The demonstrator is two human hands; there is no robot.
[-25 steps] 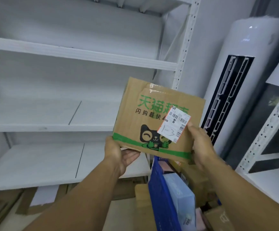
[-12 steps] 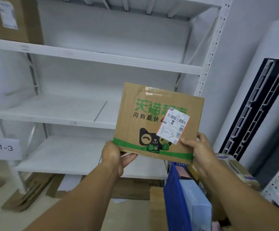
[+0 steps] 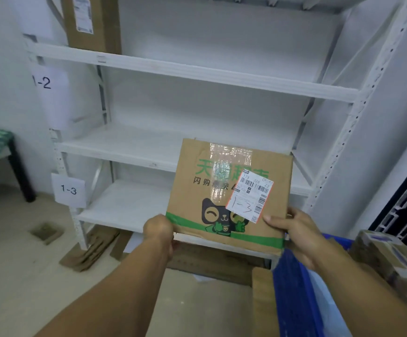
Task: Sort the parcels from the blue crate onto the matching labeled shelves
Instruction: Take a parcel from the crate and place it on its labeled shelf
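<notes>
Left hand, right hand grip parcel

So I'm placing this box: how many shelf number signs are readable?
2. The 1-2 sign hangs at the rack's left post, upper left; the 1-3 sign hangs lower on that post, beside the bottom shelf. More may be hidden above.

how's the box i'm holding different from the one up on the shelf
The held parcel carries green lettering, a cartoon cat and a green band; the shelf box is plain brown. The held parcel is gripped in mid-air by the left hand and right hand; the shelf box stands upright on the upper shelf. Both are brown cardboard with a white label.
</notes>
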